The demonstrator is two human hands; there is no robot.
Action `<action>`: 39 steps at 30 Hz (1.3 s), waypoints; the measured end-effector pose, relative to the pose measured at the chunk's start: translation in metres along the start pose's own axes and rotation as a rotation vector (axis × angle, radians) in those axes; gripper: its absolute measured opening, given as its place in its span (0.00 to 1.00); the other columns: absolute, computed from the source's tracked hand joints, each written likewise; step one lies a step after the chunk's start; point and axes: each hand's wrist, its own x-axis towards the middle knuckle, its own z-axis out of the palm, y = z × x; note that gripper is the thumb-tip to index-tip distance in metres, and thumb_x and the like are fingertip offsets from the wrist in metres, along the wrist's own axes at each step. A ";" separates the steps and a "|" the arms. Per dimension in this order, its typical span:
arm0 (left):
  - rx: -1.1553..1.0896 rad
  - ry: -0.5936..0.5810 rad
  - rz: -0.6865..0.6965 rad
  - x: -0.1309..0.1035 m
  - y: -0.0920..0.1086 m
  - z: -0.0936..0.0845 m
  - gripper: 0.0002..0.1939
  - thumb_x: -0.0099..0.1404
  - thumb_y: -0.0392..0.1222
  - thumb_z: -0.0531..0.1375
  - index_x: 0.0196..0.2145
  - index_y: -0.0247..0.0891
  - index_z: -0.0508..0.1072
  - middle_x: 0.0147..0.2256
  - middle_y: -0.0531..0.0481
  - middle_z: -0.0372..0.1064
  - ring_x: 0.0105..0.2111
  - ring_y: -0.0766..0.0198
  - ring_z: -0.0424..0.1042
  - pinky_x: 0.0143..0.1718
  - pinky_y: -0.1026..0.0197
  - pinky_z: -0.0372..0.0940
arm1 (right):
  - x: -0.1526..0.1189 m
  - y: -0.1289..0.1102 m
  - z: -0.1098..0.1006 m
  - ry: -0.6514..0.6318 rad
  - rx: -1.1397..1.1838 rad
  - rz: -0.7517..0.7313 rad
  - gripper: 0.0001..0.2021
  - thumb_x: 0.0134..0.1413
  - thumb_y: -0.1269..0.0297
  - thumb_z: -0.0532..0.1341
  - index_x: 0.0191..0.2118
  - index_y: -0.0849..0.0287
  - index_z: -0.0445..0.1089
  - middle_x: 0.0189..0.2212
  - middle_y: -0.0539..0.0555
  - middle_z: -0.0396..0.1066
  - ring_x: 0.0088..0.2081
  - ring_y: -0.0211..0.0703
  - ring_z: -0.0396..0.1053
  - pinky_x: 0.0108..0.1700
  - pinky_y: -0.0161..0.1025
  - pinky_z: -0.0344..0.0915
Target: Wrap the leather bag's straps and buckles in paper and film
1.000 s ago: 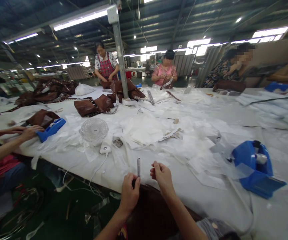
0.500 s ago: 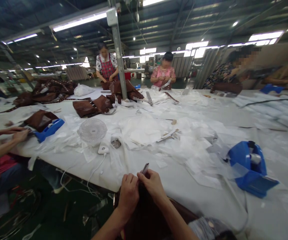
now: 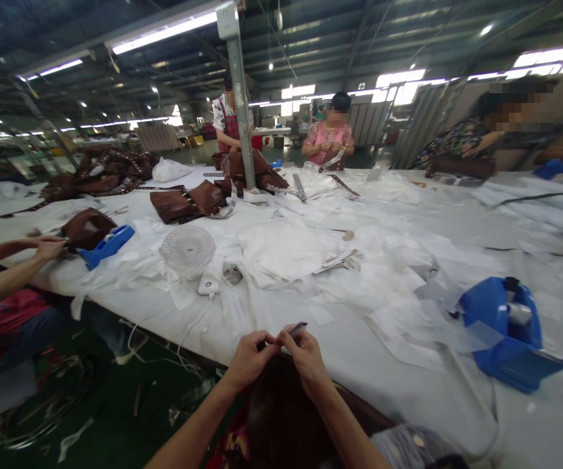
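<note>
At the front edge of the table, my left hand (image 3: 252,358) and my right hand (image 3: 305,358) meet with fingertips pinched together. A narrow strip with a pale wrapping and a dark tip (image 3: 299,327) sticks out above my right thumb and forefinger. My left fingers pinch close beside it; what lies between them is too small and hidden to make out. Below both hands, between my forearms, lies a dark brown leather-like bag (image 3: 281,417), partly covered by my arms and in shadow.
A blue tape dispenser (image 3: 504,335) stands at the right, a small white fan (image 3: 188,249) at the left with its cable over the edge. Loose white wrapping sheets (image 3: 286,251) and brown bags (image 3: 188,200) cover the table. Co-workers sit or stand around it; one person's hands (image 3: 49,246) are at left.
My left hand has turned and opened out to the left, its fingertips still at my right hand's. The strip's tip has tilted to the right. The view has swung slightly left.
</note>
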 end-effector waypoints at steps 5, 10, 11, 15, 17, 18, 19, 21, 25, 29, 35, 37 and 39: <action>0.030 0.210 0.007 -0.010 -0.006 0.018 0.10 0.63 0.45 0.59 0.33 0.39 0.77 0.32 0.48 0.75 0.34 0.60 0.71 0.38 0.59 0.64 | 0.003 0.006 0.001 0.087 0.040 0.050 0.22 0.38 0.43 0.67 0.27 0.60 0.70 0.23 0.52 0.72 0.27 0.42 0.66 0.32 0.37 0.62; 0.343 0.350 0.276 -0.018 -0.006 0.031 0.11 0.67 0.40 0.54 0.34 0.41 0.77 0.31 0.49 0.75 0.33 0.60 0.70 0.41 0.55 0.61 | 0.004 0.008 -0.001 0.144 0.038 0.119 0.23 0.40 0.42 0.65 0.26 0.61 0.70 0.21 0.52 0.71 0.19 0.36 0.59 0.22 0.34 0.55; 0.389 0.348 0.310 -0.019 -0.005 0.032 0.11 0.68 0.38 0.54 0.34 0.41 0.76 0.31 0.49 0.75 0.33 0.60 0.70 0.41 0.55 0.61 | 0.004 0.008 -0.001 0.142 0.037 0.132 0.23 0.42 0.41 0.64 0.26 0.60 0.69 0.20 0.52 0.71 0.19 0.36 0.59 0.21 0.34 0.55; 0.505 0.333 0.394 -0.021 -0.004 0.030 0.11 0.68 0.34 0.53 0.38 0.41 0.76 0.33 0.48 0.75 0.33 0.60 0.69 0.39 0.56 0.61 | 0.003 0.004 -0.004 0.095 0.022 0.169 0.23 0.41 0.42 0.64 0.23 0.60 0.66 0.18 0.50 0.68 0.20 0.38 0.62 0.24 0.35 0.59; 0.530 0.334 0.404 -0.021 -0.005 0.030 0.12 0.68 0.33 0.52 0.39 0.40 0.75 0.32 0.48 0.74 0.33 0.60 0.69 0.37 0.57 0.61 | 0.002 0.002 -0.006 0.068 0.014 0.166 0.21 0.37 0.47 0.69 0.22 0.60 0.64 0.15 0.46 0.64 0.20 0.36 0.60 0.24 0.34 0.57; 0.534 0.330 0.403 -0.021 -0.005 0.031 0.12 0.68 0.33 0.52 0.39 0.40 0.75 0.32 0.48 0.74 0.32 0.60 0.68 0.37 0.57 0.62 | 0.001 0.001 -0.007 0.059 0.015 0.162 0.20 0.34 0.50 0.71 0.22 0.59 0.63 0.15 0.44 0.62 0.19 0.35 0.59 0.23 0.33 0.57; 0.531 0.324 0.400 -0.021 -0.005 0.031 0.12 0.68 0.33 0.52 0.38 0.40 0.75 0.32 0.48 0.74 0.32 0.60 0.68 0.38 0.56 0.62 | 0.000 0.001 -0.008 0.053 0.022 0.160 0.20 0.32 0.52 0.72 0.22 0.59 0.62 0.14 0.43 0.61 0.19 0.35 0.59 0.23 0.33 0.56; 0.502 0.304 0.388 -0.020 -0.005 0.032 0.12 0.68 0.33 0.51 0.37 0.40 0.75 0.32 0.48 0.74 0.33 0.60 0.69 0.39 0.56 0.62 | 0.000 0.002 -0.011 0.049 0.048 0.160 0.21 0.30 0.54 0.72 0.25 0.58 0.62 0.15 0.43 0.62 0.20 0.36 0.61 0.24 0.33 0.58; 0.330 0.229 0.277 -0.017 -0.003 0.028 0.09 0.66 0.38 0.53 0.35 0.39 0.74 0.33 0.47 0.74 0.35 0.59 0.70 0.42 0.54 0.63 | 0.001 0.008 -0.013 0.062 0.093 0.168 0.22 0.28 0.53 0.71 0.28 0.57 0.61 0.17 0.45 0.66 0.21 0.39 0.65 0.26 0.37 0.63; 0.148 0.189 0.040 -0.011 -0.002 0.017 0.12 0.65 0.46 0.53 0.34 0.39 0.74 0.32 0.47 0.73 0.36 0.58 0.70 0.39 0.56 0.64 | 0.004 0.014 -0.013 0.078 0.093 0.164 0.22 0.29 0.55 0.70 0.31 0.57 0.63 0.17 0.46 0.68 0.21 0.41 0.67 0.27 0.38 0.65; 0.105 0.014 -0.001 -0.003 0.002 0.004 0.08 0.61 0.43 0.56 0.30 0.39 0.74 0.29 0.51 0.72 0.33 0.60 0.69 0.37 0.60 0.62 | 0.000 0.007 -0.014 0.081 0.103 0.151 0.19 0.32 0.59 0.69 0.32 0.58 0.64 0.18 0.46 0.69 0.21 0.40 0.67 0.27 0.37 0.64; 0.101 -0.014 0.000 -0.003 0.004 0.004 0.07 0.60 0.42 0.56 0.30 0.38 0.73 0.29 0.51 0.70 0.32 0.61 0.68 0.35 0.61 0.61 | -0.002 0.005 -0.013 0.080 0.113 0.148 0.18 0.33 0.59 0.70 0.32 0.58 0.65 0.18 0.46 0.70 0.21 0.40 0.68 0.27 0.37 0.65; 0.120 -0.004 0.005 -0.003 0.004 0.006 0.07 0.60 0.42 0.56 0.29 0.38 0.72 0.28 0.51 0.69 0.31 0.61 0.67 0.34 0.61 0.61 | -0.002 0.004 -0.012 0.086 0.126 0.145 0.18 0.33 0.58 0.70 0.32 0.58 0.66 0.18 0.47 0.70 0.22 0.41 0.68 0.28 0.37 0.66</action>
